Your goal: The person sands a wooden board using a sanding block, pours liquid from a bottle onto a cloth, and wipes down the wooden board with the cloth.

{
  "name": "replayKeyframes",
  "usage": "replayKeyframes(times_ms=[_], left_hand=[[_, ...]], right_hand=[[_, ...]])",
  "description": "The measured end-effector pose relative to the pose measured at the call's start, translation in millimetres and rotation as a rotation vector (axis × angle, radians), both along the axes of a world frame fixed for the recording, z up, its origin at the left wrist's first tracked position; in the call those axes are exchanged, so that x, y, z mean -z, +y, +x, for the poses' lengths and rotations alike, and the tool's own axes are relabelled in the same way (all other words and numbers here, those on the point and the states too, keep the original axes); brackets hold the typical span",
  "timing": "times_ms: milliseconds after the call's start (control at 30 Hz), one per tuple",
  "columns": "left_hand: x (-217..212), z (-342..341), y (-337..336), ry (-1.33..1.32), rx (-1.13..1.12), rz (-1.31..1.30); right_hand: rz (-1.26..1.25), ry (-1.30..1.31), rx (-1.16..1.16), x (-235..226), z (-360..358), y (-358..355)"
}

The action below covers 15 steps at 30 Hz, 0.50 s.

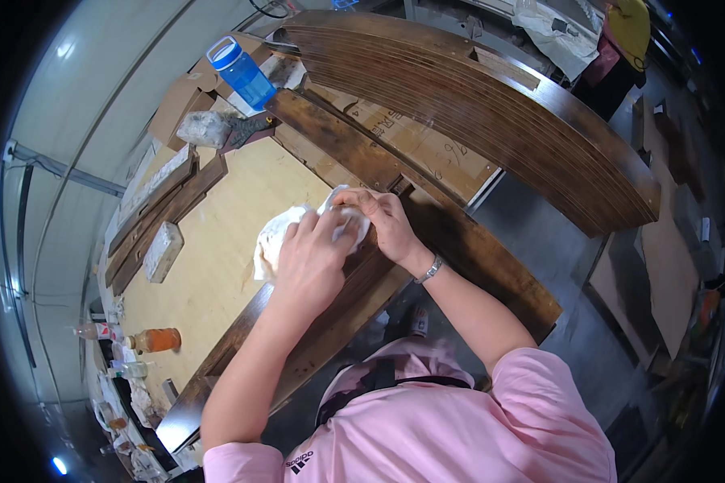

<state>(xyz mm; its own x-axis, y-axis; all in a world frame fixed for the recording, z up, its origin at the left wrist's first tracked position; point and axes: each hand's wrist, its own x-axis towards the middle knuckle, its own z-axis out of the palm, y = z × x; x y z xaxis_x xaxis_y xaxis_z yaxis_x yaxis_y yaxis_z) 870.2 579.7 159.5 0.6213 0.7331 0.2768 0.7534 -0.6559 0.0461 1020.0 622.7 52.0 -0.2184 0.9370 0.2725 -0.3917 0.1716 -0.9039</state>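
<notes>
A crumpled white cloth (272, 243) is bunched between my two hands over the near edge of the pale worktop. My left hand (310, 253) presses its curled fingers into the cloth, slightly blurred. My right hand (391, 229), with a metal bracelet at the wrist, has bent fingers closed on the cloth's upper right part. Whether anything is wrapped inside the cloth is hidden. Just below the hands runs a long dark brown wooden board (234, 342) along the worktop edge. Another worn brown board (491, 253) passes beside my right hand and forearm.
A stack of dark brown boards (475, 105) stands at the far right. Beyond the pale worktop (217, 249) are a blue bottle (246, 76) and a plastic-wrapped bundle (204, 129). At left lie wooden strips (169, 217), a speckled block (163, 251) and an amber bottle (157, 340).
</notes>
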Motion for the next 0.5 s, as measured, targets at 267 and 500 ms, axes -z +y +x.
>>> replayKeyframes(times_ms=[267,500], left_hand=[[1,-4,-15,0.031,-0.119,-0.039],[15,-43,-94,-0.119,-0.218,-0.066]], right_hand=[[0.044,-0.034,0.080,-1,-6,0],[0.053,-0.047,0.091,3,9,2]])
